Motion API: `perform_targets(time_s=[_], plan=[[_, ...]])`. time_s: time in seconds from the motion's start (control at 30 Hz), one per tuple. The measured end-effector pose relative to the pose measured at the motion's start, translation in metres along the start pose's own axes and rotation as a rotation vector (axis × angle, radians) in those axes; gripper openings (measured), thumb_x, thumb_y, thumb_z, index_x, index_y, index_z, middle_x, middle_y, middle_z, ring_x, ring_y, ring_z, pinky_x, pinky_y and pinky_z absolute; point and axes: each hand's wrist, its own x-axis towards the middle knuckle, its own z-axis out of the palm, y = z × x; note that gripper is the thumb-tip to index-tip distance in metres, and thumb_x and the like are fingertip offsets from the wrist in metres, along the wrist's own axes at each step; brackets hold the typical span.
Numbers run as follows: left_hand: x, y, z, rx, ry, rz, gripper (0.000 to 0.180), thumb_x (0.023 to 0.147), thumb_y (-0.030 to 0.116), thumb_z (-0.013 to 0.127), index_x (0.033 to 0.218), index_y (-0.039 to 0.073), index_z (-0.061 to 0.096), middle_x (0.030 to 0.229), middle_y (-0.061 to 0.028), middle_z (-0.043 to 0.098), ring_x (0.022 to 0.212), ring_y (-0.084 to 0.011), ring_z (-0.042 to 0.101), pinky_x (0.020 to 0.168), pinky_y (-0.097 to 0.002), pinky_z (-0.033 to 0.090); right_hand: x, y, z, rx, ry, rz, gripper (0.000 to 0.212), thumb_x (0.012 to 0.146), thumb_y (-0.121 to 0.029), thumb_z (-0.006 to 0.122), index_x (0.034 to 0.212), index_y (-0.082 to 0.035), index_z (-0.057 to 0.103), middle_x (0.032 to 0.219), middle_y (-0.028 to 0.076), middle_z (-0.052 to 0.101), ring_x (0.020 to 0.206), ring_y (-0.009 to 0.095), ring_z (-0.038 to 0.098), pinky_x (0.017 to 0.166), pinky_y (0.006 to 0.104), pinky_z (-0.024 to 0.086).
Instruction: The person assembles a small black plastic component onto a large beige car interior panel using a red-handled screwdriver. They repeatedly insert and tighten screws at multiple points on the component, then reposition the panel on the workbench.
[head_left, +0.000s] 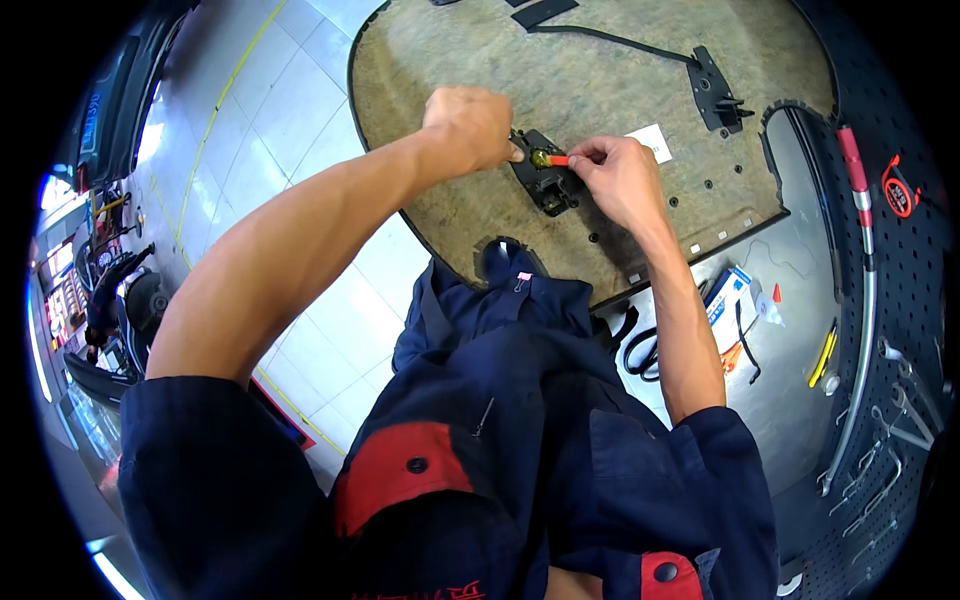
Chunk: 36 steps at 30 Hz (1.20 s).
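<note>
right hand (615, 175) pinching a red stick (560, 160) between thumb and fingertips, its left end at a yellow-green round piece (541, 158) over the black bracket (550, 190). left hand (470, 122) curled at the bracket's upper left — can't tell what it grips, fingers mostly hidden. bracket sits on the mottled brown panel (450, 210), white card (652, 140) just right — blue-white box (730, 293) on the grey surface (780, 400)

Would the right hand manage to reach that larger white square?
Probably yes: the larger white square lies close beside the right hand, nothing seen between, though its fingers hold a red piece.
</note>
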Motion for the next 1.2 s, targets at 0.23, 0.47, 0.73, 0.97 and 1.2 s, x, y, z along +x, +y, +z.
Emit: perform_targets(time_s=[0.23,0.47,0.73,0.97,1.2], plan=[[0.009,-0.001,-0.016,0.209,0.104,0.396,0.044,0.078,0.046,0.082,0.090,0.004,0.077,0.089,-0.0147,0.075,0.094,-0.0328,0.073,0.080,-0.0419,0.058,-0.001,0.003,0.009,0.034,0.088,-0.007,0.022,0.085,-0.023,0.071,0.096,-0.006,0.079,0.086,0.017,0.075,0.081,0.032,0.073,0.077,0.0402,0.056],[0.012,-0.007,-0.014,0.199,0.131,0.458,0.043,0.078,0.044,0.082,0.091,0.004,0.077,0.090,-0.0143,0.075,0.095,-0.0326,0.073,0.082,-0.0414,0.057,-0.004,-0.001,0.013,0.062,0.060,-0.018,0.023,0.084,-0.023,0.072,0.097,-0.005,0.079,0.083,0.017,0.075,0.079,0.032,0.073,0.075,0.0406,0.056],[0.020,-0.013,-0.007,0.168,0.175,0.497,0.044,0.076,0.045,0.084,0.088,0.002,0.076,0.085,-0.0160,0.075,0.091,-0.0346,0.073,0.080,-0.0428,0.057,-0.005,-0.004,0.015,0.075,0.082,-0.016,0.021,0.084,-0.022,0.072,0.096,-0.006,0.079,0.081,0.017,0.074,0.077,0.031,0.073,0.073,0.0390,0.056],[0.018,-0.012,-0.008,0.166,0.178,0.502,0.043,0.077,0.043,0.084,0.092,0.004,0.077,0.092,-0.0151,0.076,0.098,-0.0328,0.073,0.084,-0.0423,0.058,-0.018,-0.016,0.001,-0.062,0.124,-0.040,0.021,0.085,-0.020,0.071,0.098,-0.006,0.078,0.081,0.017,0.073,0.076,0.030,0.072,0.073,0.0394,0.055],[0.017,-0.014,-0.008,0.154,0.186,0.506,0.044,0.076,0.043,0.085,0.095,0.004,0.077,0.097,-0.0145,0.076,0.101,-0.0321,0.072,0.086,-0.0415,0.058,-0.006,-0.003,0.002,-0.038,0.038,0.027,0.022,0.085,-0.020,0.072,0.100,-0.006,0.079,0.085,0.015,0.075,0.077,0.026,0.073,0.074,0.0368,0.055]])
